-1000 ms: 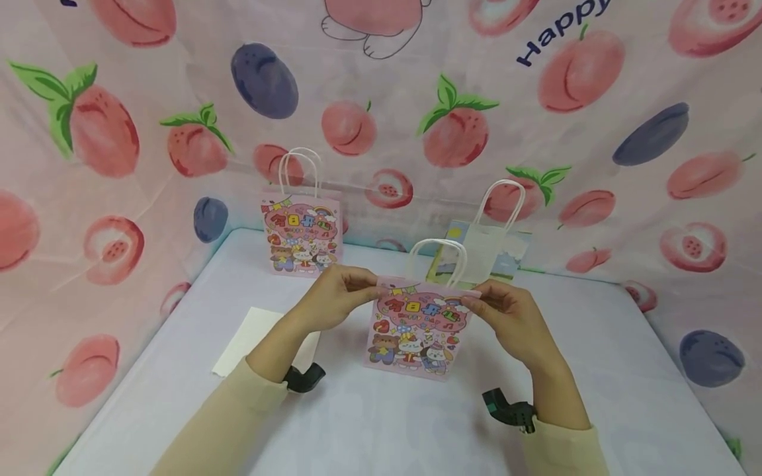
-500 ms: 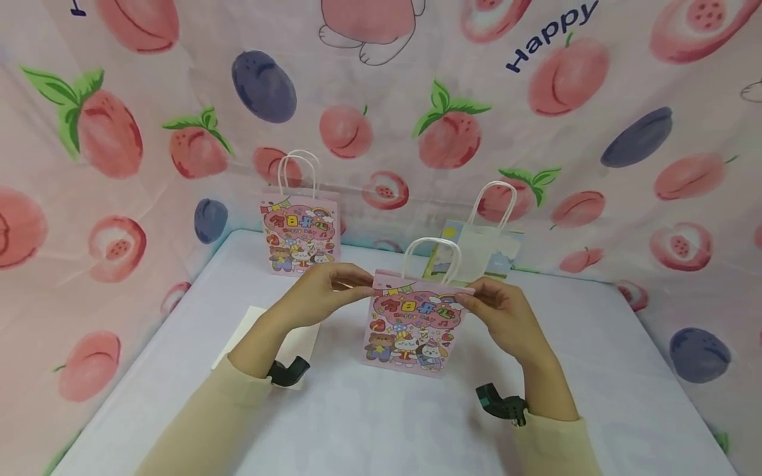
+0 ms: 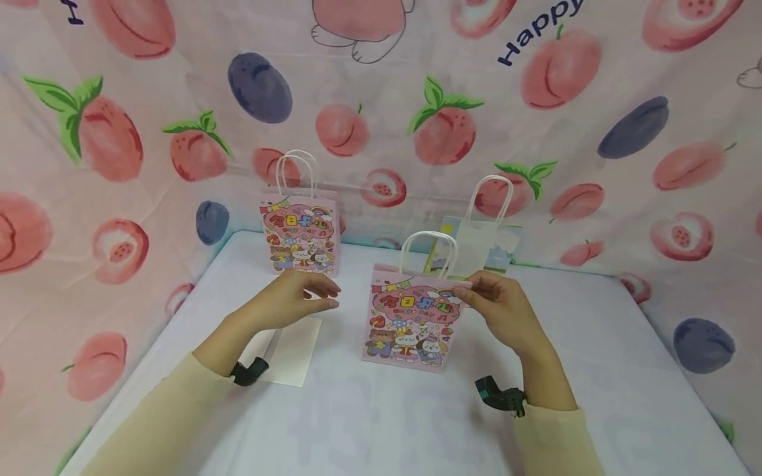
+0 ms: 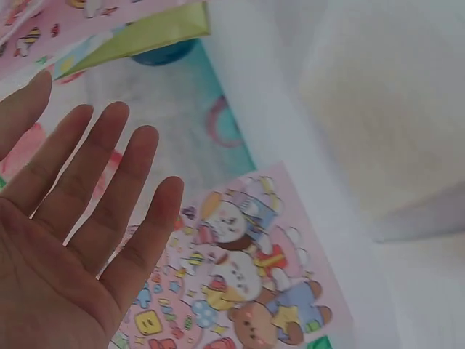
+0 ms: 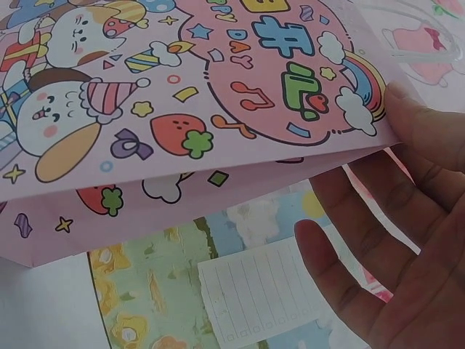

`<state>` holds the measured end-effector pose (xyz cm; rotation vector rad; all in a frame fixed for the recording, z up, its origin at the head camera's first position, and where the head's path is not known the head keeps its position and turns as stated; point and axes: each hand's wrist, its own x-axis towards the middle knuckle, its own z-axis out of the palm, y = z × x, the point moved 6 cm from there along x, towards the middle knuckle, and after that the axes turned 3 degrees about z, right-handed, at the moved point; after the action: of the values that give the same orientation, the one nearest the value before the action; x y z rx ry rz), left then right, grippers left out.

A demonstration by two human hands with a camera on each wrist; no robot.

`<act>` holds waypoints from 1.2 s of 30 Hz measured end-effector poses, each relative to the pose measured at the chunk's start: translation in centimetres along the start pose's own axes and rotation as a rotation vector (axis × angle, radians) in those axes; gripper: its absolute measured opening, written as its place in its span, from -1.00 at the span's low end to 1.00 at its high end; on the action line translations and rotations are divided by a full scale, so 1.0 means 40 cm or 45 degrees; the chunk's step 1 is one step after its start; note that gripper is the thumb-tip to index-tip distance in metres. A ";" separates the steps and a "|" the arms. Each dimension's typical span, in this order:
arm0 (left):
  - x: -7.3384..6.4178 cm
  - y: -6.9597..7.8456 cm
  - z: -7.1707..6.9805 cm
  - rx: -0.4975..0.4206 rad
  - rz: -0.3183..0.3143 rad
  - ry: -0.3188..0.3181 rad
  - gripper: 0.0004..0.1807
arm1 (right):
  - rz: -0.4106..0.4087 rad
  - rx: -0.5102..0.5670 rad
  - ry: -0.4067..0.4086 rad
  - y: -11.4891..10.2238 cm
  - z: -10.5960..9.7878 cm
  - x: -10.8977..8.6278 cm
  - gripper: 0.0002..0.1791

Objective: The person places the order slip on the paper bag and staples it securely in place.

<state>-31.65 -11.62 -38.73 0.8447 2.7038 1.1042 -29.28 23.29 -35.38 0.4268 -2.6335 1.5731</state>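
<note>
A pink paper gift bag (image 3: pixel 411 320) with cartoon animals and white cord handles stands upright mid-table. My right hand (image 3: pixel 503 307) pinches its upper right edge, thumb on the printed front and fingers behind; the right wrist view shows that thumb (image 5: pixel 425 131) at the edge. To the left of the bag, apart from it, my left hand (image 3: pixel 292 301) hangs in the air with loosely bent fingers and nothing in them. Spread fingers (image 4: pixel 109 182) show in the left wrist view, overlapping a second pink gift bag (image 4: pixel 254 269).
That second pink bag (image 3: pixel 300 231) stands at the back left. Behind the held bag is a landscape-print bag (image 3: pixel 505 246) with white handles and a lined white panel (image 5: pixel 261 294). Cream paper (image 3: pixel 297 354) lies under my left forearm. A fruit-print cloth (image 3: pixel 381 158) hangs behind the table.
My left hand has let go of the bag's upper left edge and moved away to the left. My right hand keeps its pinch on the bag.
</note>
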 end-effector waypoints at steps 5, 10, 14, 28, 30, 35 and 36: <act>-0.025 -0.048 0.016 0.091 -0.096 -0.106 -0.61 | 0.016 0.010 -0.004 0.003 -0.001 0.001 -0.81; -0.049 -0.076 0.024 0.233 -0.158 -0.202 -0.50 | 0.015 0.031 -0.013 0.003 0.000 0.002 -0.82; -0.065 -0.098 0.029 0.356 -0.220 -0.244 -0.41 | 0.011 0.047 -0.020 0.003 0.000 0.003 -0.82; -0.083 -0.115 0.054 0.457 -0.296 -0.267 -0.29 | 0.013 0.033 -0.020 0.005 0.000 0.002 -0.82; -0.082 -0.111 0.053 0.470 -0.296 -0.264 -0.28 | 0.013 0.034 -0.018 0.006 -0.001 0.004 -0.82; -0.077 -0.106 0.053 0.492 -0.296 -0.264 -0.27 | 0.015 0.036 -0.018 0.009 -0.001 0.005 -0.83; -0.077 -0.106 0.053 0.495 -0.296 -0.264 -0.27 | 0.018 0.034 -0.018 0.009 0.000 0.005 -0.83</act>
<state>-30.37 -14.41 -43.49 0.6209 2.7837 0.4262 -29.57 23.43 -35.65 0.4238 -2.6342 1.6173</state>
